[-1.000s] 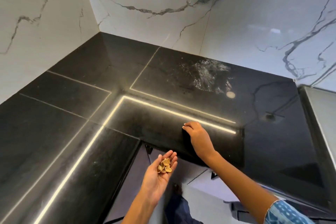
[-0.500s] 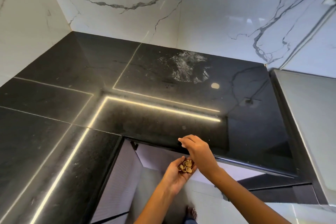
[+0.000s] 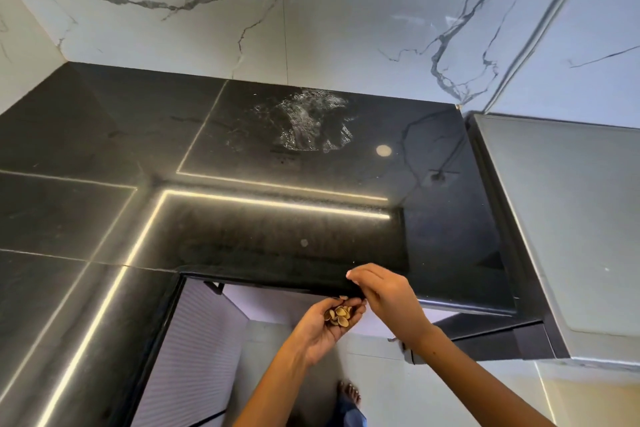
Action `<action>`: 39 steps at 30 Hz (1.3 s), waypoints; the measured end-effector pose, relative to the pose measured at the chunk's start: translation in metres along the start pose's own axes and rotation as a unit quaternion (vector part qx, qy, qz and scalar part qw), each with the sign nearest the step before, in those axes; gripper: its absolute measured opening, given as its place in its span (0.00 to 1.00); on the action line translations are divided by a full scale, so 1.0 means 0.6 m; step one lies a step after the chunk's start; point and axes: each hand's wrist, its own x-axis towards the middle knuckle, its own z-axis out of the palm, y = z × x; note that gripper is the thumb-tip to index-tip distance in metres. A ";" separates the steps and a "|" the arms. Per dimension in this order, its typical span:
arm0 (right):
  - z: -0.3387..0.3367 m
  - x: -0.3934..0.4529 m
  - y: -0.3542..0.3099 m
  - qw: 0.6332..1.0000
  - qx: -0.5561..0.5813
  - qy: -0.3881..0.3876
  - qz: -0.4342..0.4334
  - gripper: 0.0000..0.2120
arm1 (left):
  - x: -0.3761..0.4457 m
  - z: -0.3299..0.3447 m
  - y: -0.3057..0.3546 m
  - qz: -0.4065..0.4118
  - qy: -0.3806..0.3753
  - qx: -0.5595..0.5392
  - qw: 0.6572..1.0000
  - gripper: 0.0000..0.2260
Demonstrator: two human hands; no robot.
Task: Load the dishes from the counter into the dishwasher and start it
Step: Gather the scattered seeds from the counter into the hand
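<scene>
left hand (image 3: 320,329) cups pistachio shells (image 3: 338,315) at the black surface (image 3: 242,236) edge, right hand (image 3: 388,298) fingers curled together beside it.

The counter (image 3: 104,204) is glossy black stone, crossed by thin pale seams and bright warm-white light lines, with a whitish streaky smear (image 3: 304,125) near the back. The wall (image 3: 346,17) is white marble with grey and dark blue-grey veins. The shells (image 3: 338,315) in the left hand (image 3: 325,326) are tan and pale yellow. The appliance top (image 3: 571,218) is plain grey. The floor (image 3: 415,392) is light grey.
</scene>
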 end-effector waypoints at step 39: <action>0.070 -0.096 -0.030 0.981 -0.182 0.060 -0.031 0.14 | 0.006 -0.001 0.002 0.026 0.012 0.076 0.997 0.13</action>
